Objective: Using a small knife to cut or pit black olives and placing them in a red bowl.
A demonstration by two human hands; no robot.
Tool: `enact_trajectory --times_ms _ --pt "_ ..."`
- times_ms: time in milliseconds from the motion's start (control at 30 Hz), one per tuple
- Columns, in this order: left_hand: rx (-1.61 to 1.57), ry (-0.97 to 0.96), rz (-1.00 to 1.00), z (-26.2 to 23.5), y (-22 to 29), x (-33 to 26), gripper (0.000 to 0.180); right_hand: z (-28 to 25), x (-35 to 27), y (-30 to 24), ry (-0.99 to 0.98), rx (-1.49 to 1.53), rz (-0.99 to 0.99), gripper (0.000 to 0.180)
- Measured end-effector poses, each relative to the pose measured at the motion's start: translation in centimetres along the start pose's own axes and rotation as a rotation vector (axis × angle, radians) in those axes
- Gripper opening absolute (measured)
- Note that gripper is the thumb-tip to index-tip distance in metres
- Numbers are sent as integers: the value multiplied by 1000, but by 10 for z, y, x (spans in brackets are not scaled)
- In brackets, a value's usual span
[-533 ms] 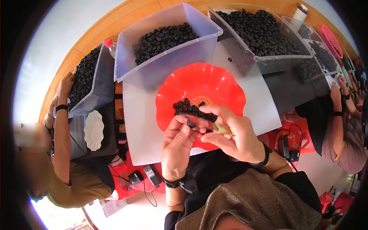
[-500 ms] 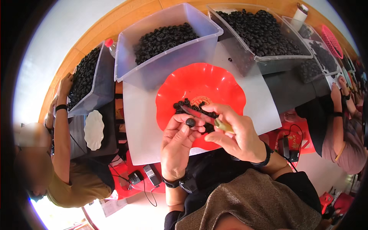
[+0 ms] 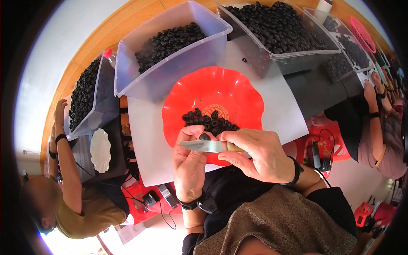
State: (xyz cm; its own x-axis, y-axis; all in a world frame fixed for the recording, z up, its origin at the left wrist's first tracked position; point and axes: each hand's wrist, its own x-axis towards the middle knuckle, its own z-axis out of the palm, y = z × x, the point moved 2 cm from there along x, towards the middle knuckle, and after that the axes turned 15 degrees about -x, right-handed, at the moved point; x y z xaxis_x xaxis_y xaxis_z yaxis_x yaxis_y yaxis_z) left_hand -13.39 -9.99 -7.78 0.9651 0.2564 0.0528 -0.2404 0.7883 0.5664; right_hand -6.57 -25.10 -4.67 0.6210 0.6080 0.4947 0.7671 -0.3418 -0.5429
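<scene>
My left hand pinches a small round black part between thumb and fingers. A knife with a short shiny blade and a yellowish handle is in my right hand. Its blade lies level across the left fingers, just on the near side of the black part; whether the edge touches the part I cannot tell. Beneath and beyond my hands is a red scalloped plate. A small heap of ring-like black parts lies in it, partly hidden by my fingers.
Clear plastic bins full of black parts stand beyond the plate. A co-worker's arm reaches to another bin at left, near a white scalloped dish. Other people sit at right. One loose black part lies on the white sheet.
The knife has swung from pointing away over the plate to lying crosswise over my left fingers. My left hand keeps the black part. The surroundings have shifted slightly leftward in view.
</scene>
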Motion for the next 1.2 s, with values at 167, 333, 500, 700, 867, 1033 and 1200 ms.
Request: enact_trajectory --times_ms 167,333,500,700,867,1033,1200 --pt "4 -17 15 2 2 -2 17 0 2 -3 -44 22 -14 30" --pt "-40 -6 4 0 4 -3 14 2 3 -6 -27 14 -16 31" --pt "-69 -23 -11 -3 4 -2 13 3 2 -5 -36 1 -7 30" --pt "-128 -51 -6 1 4 -2 11 3 6 4 -10 -13 10 24" --pt "-100 -73 11 2 14 -4 8 -10 10 18 81 23 203 20" --pt "-174 76 34 3 8 -3 11 -10 4 -1 -26 131 110 22" --pt "-112 -13 13 0 2 -3 14 -6 -1 -7 -40 84 -12 27"
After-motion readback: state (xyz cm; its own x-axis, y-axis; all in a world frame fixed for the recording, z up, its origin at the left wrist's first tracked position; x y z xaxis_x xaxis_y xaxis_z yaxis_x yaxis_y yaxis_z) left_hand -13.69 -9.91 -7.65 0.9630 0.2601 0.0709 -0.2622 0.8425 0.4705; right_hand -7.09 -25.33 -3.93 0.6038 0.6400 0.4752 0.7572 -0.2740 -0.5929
